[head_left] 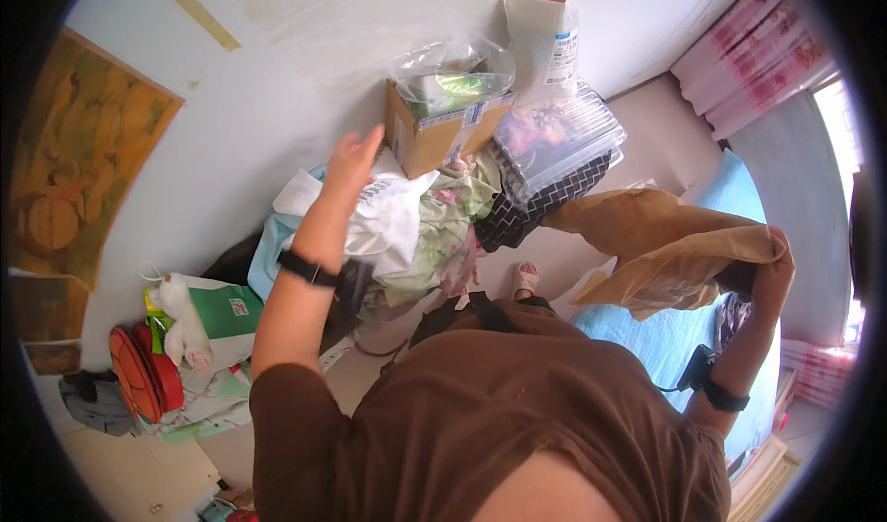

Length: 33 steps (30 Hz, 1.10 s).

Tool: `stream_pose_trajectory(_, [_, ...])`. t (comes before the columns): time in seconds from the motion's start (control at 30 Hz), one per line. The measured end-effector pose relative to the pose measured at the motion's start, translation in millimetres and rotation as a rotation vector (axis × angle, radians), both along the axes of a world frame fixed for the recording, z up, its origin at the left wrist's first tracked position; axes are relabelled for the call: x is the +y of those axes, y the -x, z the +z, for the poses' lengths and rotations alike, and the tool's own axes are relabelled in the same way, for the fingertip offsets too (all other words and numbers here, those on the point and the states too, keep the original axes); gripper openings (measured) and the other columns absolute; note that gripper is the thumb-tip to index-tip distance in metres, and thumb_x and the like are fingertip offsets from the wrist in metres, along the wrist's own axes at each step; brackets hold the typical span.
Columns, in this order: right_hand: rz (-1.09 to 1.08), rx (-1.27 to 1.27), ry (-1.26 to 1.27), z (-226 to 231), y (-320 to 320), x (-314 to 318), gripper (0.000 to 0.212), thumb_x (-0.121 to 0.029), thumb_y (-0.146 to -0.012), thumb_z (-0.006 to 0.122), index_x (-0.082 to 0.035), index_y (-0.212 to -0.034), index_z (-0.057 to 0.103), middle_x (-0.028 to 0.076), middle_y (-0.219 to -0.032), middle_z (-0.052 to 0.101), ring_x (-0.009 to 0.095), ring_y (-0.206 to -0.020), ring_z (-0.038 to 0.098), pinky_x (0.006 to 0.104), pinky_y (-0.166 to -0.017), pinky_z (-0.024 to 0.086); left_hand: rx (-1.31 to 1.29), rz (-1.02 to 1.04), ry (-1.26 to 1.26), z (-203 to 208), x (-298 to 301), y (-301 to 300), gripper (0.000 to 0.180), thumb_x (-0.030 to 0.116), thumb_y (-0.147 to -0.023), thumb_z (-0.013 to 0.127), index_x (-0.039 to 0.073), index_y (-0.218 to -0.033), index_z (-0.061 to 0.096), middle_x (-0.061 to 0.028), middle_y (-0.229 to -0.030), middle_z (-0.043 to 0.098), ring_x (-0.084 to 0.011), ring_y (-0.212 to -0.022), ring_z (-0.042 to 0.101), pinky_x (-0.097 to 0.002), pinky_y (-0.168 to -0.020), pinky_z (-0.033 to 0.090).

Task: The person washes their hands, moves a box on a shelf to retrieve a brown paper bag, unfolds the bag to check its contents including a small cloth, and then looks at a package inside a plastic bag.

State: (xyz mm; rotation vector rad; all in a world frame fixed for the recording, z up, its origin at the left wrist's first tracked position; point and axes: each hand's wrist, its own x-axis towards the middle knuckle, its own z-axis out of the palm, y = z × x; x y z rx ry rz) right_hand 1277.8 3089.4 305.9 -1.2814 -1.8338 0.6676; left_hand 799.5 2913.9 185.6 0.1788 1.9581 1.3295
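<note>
My left hand [353,163] is raised beside the cardboard box [443,139], fingers apart and nothing in them. An opened clear plastic bag [453,67] with something green inside rests in the box's top. Out to the right, my right hand [778,261] grips the edge of a large, creased brown paper bag [661,245], which hangs toward the middle over the blue bed cover [637,346]. White cloth [393,212] and green floral cloth [439,245] lie heaped below the box.
A clear plastic bin [559,143] sits on black patterned fabric [545,203], with a white package [545,37] behind it against the wall. At left are a red round case [143,374], a white plush toy [180,323] and a green-and-white bag [226,314]. Pink curtains [753,55] hang at right.
</note>
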Motion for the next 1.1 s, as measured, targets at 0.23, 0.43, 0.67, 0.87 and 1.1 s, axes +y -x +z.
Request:
stream_pose_trajectory(0.23, [0.111, -0.014, 0.021, -4.1, -6.3, 65.8, 0.016, -0.003, -0.073, 0.05, -0.002, -0.088, 0.056, 0.003, -0.08, 0.054, 0.01, -0.074, 0.05, 0.0221, -0.068, 0.042, -0.039, 0.079, 0.019, -48.8, 26.9, -28.4, 0.045, 0.03, -0.078, 0.047, 0.0, -0.111, 0.037, -0.0124, -0.109, 0.041, -0.026, -0.095, 0.045, -0.0443, -0.073, 0.042])
stream_pose_trajectory(0.43, [0.221, 0.054, 0.102, -21.6, -20.6, 120.9, 0.015, -0.004, -0.075, 0.049, -0.002, -0.088, 0.056, 0.002, -0.08, 0.054, 0.01, -0.075, 0.05, 0.0221, -0.068, 0.041, -0.083, 0.285, -0.314, -76.9, -11.4, -64.3, 0.027, 0.016, -0.082, 0.039, -0.001, -0.102, 0.043, -0.0111, -0.099, 0.049, -0.0185, -0.091, 0.048, -0.0298, -0.081, 0.039])
stream_pose_trajectory(0.67, [0.246, 0.047, 0.121, -28.2, 9.3, 124.9, 0.015, -0.006, -0.075, 0.051, -0.003, -0.088, 0.056, 0.002, -0.079, 0.054, 0.009, -0.074, 0.05, 0.0223, -0.068, 0.041, -0.02, 0.373, -0.369, -71.8, -7.4, -83.6, 0.04, 0.03, -0.083, 0.041, -0.001, -0.107, 0.04, -0.0105, -0.101, 0.047, -0.0179, -0.089, 0.047, -0.0293, -0.074, 0.043])
stream_pose_trajectory(0.87, [0.256, -0.03, 0.096, -18.1, 44.7, 103.6, 0.014, -0.006, -0.073, 0.05, -0.002, -0.086, 0.055, 0.002, -0.076, 0.054, 0.01, -0.073, 0.049, 0.0223, -0.067, 0.041, -0.075, 0.408, -0.564, -77.5, -15.4, -75.6, 0.04, 0.031, -0.083, 0.04, -0.003, -0.103, 0.041, -0.012, -0.098, 0.047, -0.019, -0.086, 0.049, -0.0286, -0.069, 0.047])
stream_pose_trajectory(1.1, [0.294, -0.009, 0.03, -9.9, 36.4, 106.0, 0.021, -0.008, -0.073, 0.049, 0.002, -0.091, 0.053, 0.006, -0.083, 0.053, 0.014, -0.076, 0.05, 0.024, -0.068, 0.042, -0.104, 0.503, -0.629, -28.0, -43.3, -64.5, 0.036, 0.027, -0.084, 0.038, -0.003, -0.106, 0.038, -0.0144, -0.093, 0.047, -0.0219, -0.074, 0.053, -0.0302, -0.066, 0.048])
